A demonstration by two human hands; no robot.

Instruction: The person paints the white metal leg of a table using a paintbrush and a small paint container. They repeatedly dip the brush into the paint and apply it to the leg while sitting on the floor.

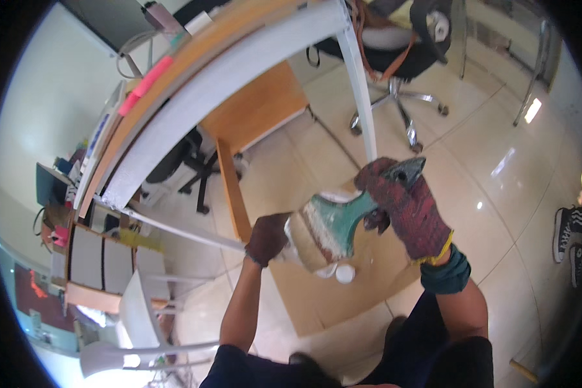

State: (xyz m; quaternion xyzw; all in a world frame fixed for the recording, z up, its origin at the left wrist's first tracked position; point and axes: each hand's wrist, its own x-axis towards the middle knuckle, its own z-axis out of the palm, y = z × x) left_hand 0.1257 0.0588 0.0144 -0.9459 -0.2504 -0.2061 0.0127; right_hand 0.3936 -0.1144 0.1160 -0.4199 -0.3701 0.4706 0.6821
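My right hand [409,210], in a dark red knitted glove with a yellow cuff, grips the teal handle of a wide paintbrush [335,220]. The whitish bristles point down and left, against a pale translucent container [304,249] that my left hand [267,238], in a brown glove, holds at its left side. What kind of container it is I cannot tell. A small white round lid [344,274] shows just below the brush. Both hands hang over a sheet of brown cardboard [368,278] on the floor.
A wooden table with a white frame [226,77] and white leg [362,97] rises ahead. A black office chair [401,45] stands behind it. A white plastic chair [136,310] is lower left, black-and-white shoes [568,233] at right, glossy beige tiles [498,149] around.
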